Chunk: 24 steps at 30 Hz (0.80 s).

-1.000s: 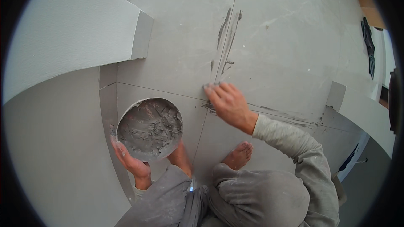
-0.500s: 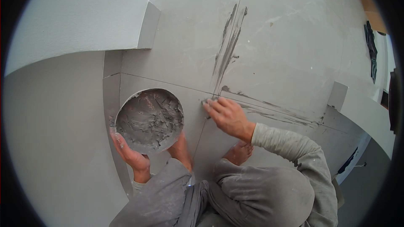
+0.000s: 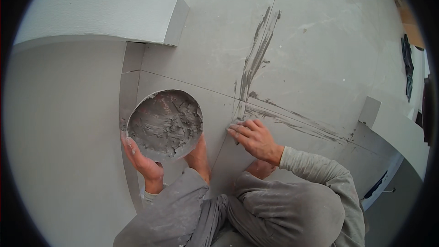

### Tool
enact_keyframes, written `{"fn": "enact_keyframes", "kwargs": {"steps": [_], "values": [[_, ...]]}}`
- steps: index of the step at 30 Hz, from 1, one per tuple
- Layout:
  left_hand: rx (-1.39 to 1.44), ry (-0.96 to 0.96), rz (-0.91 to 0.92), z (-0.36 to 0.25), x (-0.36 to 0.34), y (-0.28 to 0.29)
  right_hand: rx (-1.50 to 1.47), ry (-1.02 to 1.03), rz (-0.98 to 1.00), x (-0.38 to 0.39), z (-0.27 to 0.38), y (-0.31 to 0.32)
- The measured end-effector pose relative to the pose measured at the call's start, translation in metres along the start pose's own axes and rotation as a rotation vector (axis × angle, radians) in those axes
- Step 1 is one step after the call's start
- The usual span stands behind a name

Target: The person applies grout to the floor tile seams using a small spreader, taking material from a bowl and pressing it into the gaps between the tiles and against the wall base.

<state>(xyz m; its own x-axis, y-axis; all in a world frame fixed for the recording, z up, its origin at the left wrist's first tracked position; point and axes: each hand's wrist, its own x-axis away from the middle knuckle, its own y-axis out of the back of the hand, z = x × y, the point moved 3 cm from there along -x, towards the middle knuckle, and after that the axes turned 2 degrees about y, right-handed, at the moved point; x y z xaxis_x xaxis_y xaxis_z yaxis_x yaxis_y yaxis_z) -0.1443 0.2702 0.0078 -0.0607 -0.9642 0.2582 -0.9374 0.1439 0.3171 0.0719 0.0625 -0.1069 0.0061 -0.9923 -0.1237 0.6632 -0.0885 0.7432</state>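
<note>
A round, pale bowl (image 3: pixel 157 157) is tipped toward me, with thick grey grout (image 3: pixel 167 121) filling it. My left hand (image 3: pixel 145 163) cups its lower left side, the thumb up against the wall and the other fingers hidden beneath. On the tiled floor, my right hand (image 3: pixel 256 141) pinches a small, flat, grout-smeared scraper (image 3: pixel 237 142), most of which the fingers cover. That hand presses at the joint between tiles, just below where two joint lines cross. Dark grout streaks (image 3: pixel 258 57) run up from the crossing, and more streaks (image 3: pixel 297 121) go off to the right.
A white wall end (image 3: pixel 176 20) with a grey tiled base juts in at upper left. Another wall corner (image 3: pixel 370 110) stands at right. My feet (image 3: pixel 260 168) are on the floor close to both hands. A dark cloth-like item (image 3: pixel 407 66) lies at the far right.
My right hand has drawn the scraper from the crossing down along the lower joint, leaving fresh grout there. The left hand still holds the bowl. The whole view has shifted slightly.
</note>
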Motion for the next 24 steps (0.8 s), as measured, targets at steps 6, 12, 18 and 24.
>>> {"fn": "enact_keyframes", "kwargs": {"steps": [6, 12, 18, 24], "values": [[-0.055, -0.015, 0.028, 0.006, -0.002, 0.000, 0.172, -0.160, -0.133, -0.009, 0.009, -0.014], [0.038, 0.045, 0.014, -0.006, -0.001, -0.007, -0.058, -0.411, -0.275, 0.010, 0.004, 0.015], [0.108, 0.066, 0.076, -0.007, -0.001, -0.012, 0.087, -0.298, -0.257, -0.027, -0.082, 0.047], [0.191, 0.134, 0.086, 0.005, -0.006, -0.006, 0.136, -0.053, 0.069, 0.055, -0.064, 0.054]]}}
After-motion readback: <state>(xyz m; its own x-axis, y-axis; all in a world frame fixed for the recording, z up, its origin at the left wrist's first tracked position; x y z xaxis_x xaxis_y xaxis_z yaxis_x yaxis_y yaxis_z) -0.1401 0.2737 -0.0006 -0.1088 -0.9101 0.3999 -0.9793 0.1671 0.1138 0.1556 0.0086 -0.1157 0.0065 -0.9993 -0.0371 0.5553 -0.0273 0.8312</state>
